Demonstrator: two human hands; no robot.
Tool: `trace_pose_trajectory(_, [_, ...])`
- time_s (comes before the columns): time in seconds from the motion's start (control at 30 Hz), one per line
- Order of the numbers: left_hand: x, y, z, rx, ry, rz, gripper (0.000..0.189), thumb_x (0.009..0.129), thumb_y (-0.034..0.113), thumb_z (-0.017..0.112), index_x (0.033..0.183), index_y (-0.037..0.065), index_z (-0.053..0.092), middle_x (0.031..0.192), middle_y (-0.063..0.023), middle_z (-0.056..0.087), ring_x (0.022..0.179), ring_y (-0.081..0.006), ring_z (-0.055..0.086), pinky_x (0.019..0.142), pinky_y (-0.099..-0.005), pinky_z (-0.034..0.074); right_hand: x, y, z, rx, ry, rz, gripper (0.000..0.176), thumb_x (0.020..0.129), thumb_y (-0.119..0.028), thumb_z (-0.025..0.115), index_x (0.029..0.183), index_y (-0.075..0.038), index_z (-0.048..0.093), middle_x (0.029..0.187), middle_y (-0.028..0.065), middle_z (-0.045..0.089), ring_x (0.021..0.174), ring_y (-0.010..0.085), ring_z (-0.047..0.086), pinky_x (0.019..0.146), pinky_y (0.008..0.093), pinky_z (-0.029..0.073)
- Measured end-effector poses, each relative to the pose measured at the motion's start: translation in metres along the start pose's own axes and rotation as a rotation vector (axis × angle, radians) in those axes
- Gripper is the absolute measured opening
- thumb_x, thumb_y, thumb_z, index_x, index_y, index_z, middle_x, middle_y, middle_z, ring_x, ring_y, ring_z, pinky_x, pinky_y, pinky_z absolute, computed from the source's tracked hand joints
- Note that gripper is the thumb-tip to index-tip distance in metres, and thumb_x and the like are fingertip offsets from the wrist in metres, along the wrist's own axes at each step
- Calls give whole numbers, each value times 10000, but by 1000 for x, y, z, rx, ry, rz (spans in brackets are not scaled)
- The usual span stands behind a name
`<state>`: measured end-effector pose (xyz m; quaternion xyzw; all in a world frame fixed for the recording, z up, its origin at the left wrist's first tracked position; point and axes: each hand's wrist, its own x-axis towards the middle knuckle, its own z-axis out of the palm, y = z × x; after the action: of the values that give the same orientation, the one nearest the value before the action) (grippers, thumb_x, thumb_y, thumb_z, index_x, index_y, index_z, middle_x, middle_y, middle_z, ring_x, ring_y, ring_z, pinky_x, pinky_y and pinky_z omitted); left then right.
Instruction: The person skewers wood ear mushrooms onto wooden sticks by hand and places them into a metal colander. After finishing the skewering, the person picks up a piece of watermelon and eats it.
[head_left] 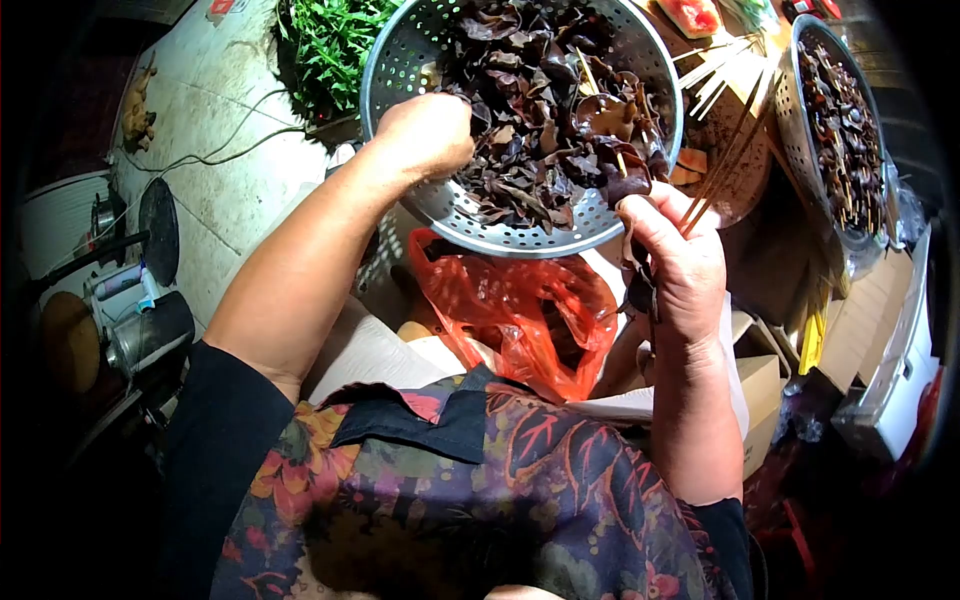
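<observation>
A perforated metal colander [450,218] holds a heap of dark brown wood ear mushrooms [530,110]. My left hand [428,135] is closed over the colander's left side, its fingertips at the edge of the heap; what it grips, if anything, is hidden. At the colander's lower right, my right hand [680,250] is closed around thin wooden skewers [728,160] that point up and to the right. Pieces of mushroom hang at its thumb, and a light skewer tip shows among the pieces above it.
A second colander [795,120] with skewered mushrooms stands at the right. Loose skewers [715,75] lie at the upper right. A red plastic bag [510,320] sits below the main colander. Green leaves [325,50] are at the upper left, cardboard boxes [870,310] at the right.
</observation>
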<state>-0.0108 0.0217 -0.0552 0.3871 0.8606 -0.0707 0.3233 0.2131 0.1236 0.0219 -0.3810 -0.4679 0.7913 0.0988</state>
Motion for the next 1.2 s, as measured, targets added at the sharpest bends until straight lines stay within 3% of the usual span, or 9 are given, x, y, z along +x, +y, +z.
trace_pose_trajectory(0.03, [4,-1,6,-1,0,2,272,693,111,575,951,72,651,901,-187,645,882,-330,620,792,-402,488,0,0,0,16,2,1,130,834,-112,609,908,-7,624,687,-38,549,569,23,437,522,168,325])
trace_pose_trajectory(0.1, [10,-4,22,-251,418,215,365,735,173,601,1088,79,589,1041,-190,597,996,-318,576,865,-383,457,1,0,0,-3,6,-3,132,833,-113,611,910,-7,625,686,-39,548,567,23,436,521,168,325])
trace_pose_trajectory(0.13, [10,1,19,-308,240,186,462,756,239,637,1181,93,531,1125,-186,543,1061,-318,532,917,-371,425,2,0,0,-21,7,-8,134,831,-115,612,911,-8,626,685,-40,547,566,24,436,520,168,324])
trace_pose_trajectory(0.23, [16,6,45,-412,276,160,455,732,179,685,1165,115,561,1085,-171,576,1036,-296,557,895,-355,445,4,2,1,-46,18,-5,131,831,-119,612,900,-8,625,680,-40,543,563,26,436,520,169,325])
trace_pose_trajectory(0.3, [16,12,47,-529,239,174,303,720,85,683,1020,85,638,857,-113,644,833,-245,617,772,-306,486,4,1,1,-55,10,1,130,832,-121,611,894,-8,624,678,-38,542,563,27,437,521,169,326])
trace_pose_trajectory(0.5, [-5,15,6,-1303,-303,95,168,758,99,705,906,62,632,760,-2,617,556,-60,542,463,-189,396,1,-3,1,-20,-8,12,120,841,-112,600,893,-4,616,674,-30,542,564,31,441,523,172,333])
trace_pose_trajectory(0.97, [-14,4,-4,-1683,-316,122,346,781,49,579,1111,-52,547,994,-170,619,814,-187,647,728,-229,548,5,5,3,-28,-16,10,136,836,-106,607,923,-1,619,687,-26,551,587,33,455,546,169,346])
trace_pose_trajectory(1.07, [-5,-9,-4,-1809,-555,272,381,756,14,532,1131,-52,533,1016,-167,613,914,-193,632,723,-221,536,4,1,3,-42,-23,54,136,835,-103,607,923,0,619,693,-26,554,588,33,456,547,168,348])
trace_pose_trajectory(1.2, [-14,4,-5,-1720,-314,155,367,770,-7,529,1136,-37,532,1008,-143,617,887,-188,635,724,-250,536,5,5,1,-17,-36,32,137,831,-101,613,923,0,620,706,-23,561,589,35,460,550,170,353])
